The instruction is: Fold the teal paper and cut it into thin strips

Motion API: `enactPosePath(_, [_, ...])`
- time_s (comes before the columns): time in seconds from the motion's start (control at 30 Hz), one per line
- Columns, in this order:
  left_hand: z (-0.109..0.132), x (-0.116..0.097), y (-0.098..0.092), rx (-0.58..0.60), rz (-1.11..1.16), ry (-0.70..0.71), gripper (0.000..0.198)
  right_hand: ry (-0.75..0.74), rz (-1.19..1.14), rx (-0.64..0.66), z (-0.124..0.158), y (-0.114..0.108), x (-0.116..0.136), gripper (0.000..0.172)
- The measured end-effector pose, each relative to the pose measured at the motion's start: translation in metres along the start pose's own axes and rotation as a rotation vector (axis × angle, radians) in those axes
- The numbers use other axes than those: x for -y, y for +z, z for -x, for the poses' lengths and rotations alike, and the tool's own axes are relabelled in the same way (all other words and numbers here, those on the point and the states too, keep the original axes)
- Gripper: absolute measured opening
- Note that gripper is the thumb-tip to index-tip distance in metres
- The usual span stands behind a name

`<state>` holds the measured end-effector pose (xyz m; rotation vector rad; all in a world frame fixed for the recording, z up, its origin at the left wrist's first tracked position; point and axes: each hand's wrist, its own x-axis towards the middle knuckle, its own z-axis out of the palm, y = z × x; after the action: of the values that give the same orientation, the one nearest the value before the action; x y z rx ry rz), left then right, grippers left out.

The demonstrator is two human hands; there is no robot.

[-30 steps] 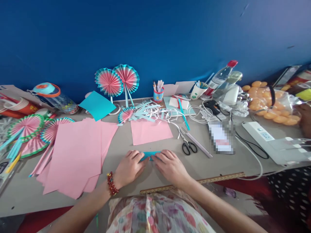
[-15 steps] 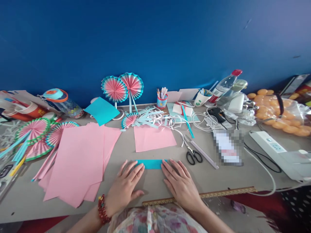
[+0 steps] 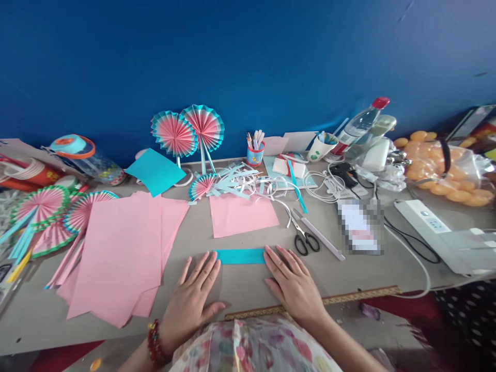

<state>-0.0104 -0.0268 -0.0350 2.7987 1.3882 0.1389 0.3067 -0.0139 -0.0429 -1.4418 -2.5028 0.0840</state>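
A narrow strip of blue paper (image 3: 241,256) lies flat on the grey table, its long side running left to right. My left hand (image 3: 192,293) rests palm down at the strip's left end, fingers stretched out and fingertips touching it. At the right end, my right hand (image 3: 295,283) lies flat with its fingers extended, covering that end. Just beyond the strip sits a pink paper sheet (image 3: 244,217). Black-handled scissors (image 3: 306,242) lie behind my right hand, with a pale lilac stick (image 3: 322,238) beside them.
A stack of pink paper (image 3: 120,253) covers the left side. Folded paper fans (image 3: 174,133) lean on the blue wall. Paper scraps (image 3: 240,181), a pencil cup (image 3: 255,154), a bottle (image 3: 360,129), a pixelated phone-like object (image 3: 359,226) and a power strip (image 3: 430,227) stand or lie around.
My hands have moved apart toward the two ends of the blue strip, so more of it shows between them. The whole view has shifted slightly.
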Motion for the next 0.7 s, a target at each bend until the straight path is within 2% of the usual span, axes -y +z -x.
enactPosePath(0.13, [0.000, 0.001, -0.001, 0.019, 0.022, 0.008, 0.079, 0.047, -0.072, -0.029, -0.006, -0.004, 0.000, 0.048])
enactPosePath(0.23, [0.002, 0.001, -0.001, 0.018, 0.025, 0.004, 0.072, 0.103, -0.135, -0.053, -0.017, -0.005, 0.002, 0.049])
enactPosePath(0.3, [0.003, 0.001, -0.001, 0.013, 0.034, -0.008, 0.064, 0.089, -0.166, -0.046, -0.026, -0.005, 0.003, 0.047])
enactPosePath(0.4, [0.001, 0.001, -0.004, -0.007, 0.090, -0.047, 0.051, 0.040, -0.225, -0.016, -0.038, -0.006, 0.006, 0.030])
enactPosePath(0.47, [-0.005, 0.000, -0.007, -0.044, 0.141, -0.083, 0.043, 0.026, -0.265, 0.004, -0.043, -0.008, 0.007, 0.021])
enactPosePath(0.6, [-0.033, -0.009, -0.016, -0.116, 0.222, -0.084, 0.029, -0.022, -0.285, 0.036, -0.048, -0.013, 0.010, 0.018])
enactPosePath(0.7, [-0.056, -0.019, -0.019, -0.083, 0.239, -0.040, 0.018, -0.044, -0.280, 0.050, -0.050, -0.014, 0.011, 0.020])
